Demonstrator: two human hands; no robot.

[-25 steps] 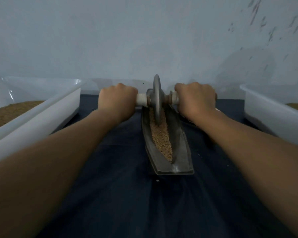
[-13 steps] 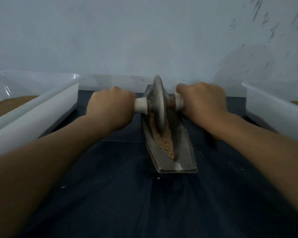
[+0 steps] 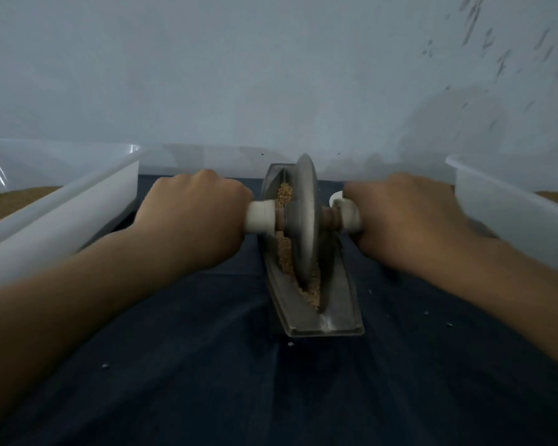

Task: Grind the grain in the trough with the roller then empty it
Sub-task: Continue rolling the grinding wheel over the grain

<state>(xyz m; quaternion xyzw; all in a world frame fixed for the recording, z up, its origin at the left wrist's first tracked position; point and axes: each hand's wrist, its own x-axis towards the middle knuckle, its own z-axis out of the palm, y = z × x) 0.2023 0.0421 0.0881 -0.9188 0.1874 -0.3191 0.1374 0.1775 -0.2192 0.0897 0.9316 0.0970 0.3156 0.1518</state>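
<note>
There is one metal trough (image 3: 332, 326), long and narrow, lying on a dark cloth (image 3: 207, 375) with its length running away from the person toward the pale wall (image 3: 271, 75). One roller (image 3: 305, 220), a grey metal disc on a cross axle, stands upright on its edge in the trough's groove, toward the near half of the trough. Tan grain (image 3: 284, 255) lies along the groove, showing on the left of the disc, beyond it and at its near foot.

The axle carries two white handles, one (image 3: 260, 217) out to the left of the trough and one (image 3: 347, 215) out to the right.

Two white tubs flank the trough, well apart from it: one tub (image 3: 62, 217) to its left and another (image 3: 509, 204) to its right, each with brown meal or grain inside. A few loose specks (image 3: 104, 366) dot the cloth on both sides of the trough and just off its near end.

Two hands are at work. The left hand (image 3: 194, 217) is closed in a fist round the left handle, knuckles up, only the inner end of the handle showing. The right hand (image 3: 406, 220) is wrapped the same way round the right handle, fingers curled tight under it. Both forearms reach in from the near side, one on each side of the trough.
</note>
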